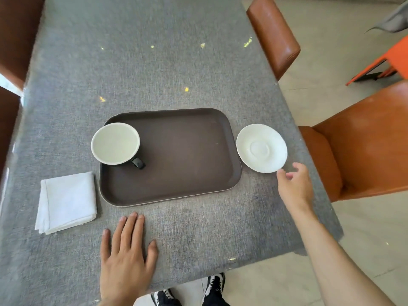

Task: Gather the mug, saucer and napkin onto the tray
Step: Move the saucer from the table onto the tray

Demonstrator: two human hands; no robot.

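Note:
A dark brown tray [187,151] lies on the grey table. In its left end stands a mug [114,143], black outside and white inside, handle pointing toward me. A white saucer [261,147] sits on the table just right of the tray. A folded white napkin [66,200] lies on the table left of the tray's near corner. My right hand [294,186] hovers at the saucer's near edge, fingers apart, holding nothing. Palm down on the table in front of the tray, my left hand [127,259] rests flat and empty.
The grey cloth-covered table [143,62] stretches away from me. Orange-brown chairs [364,140] stand along the right side and dark ones at the left. The table's near right corner is close to my right arm. My shoes show below the table edge.

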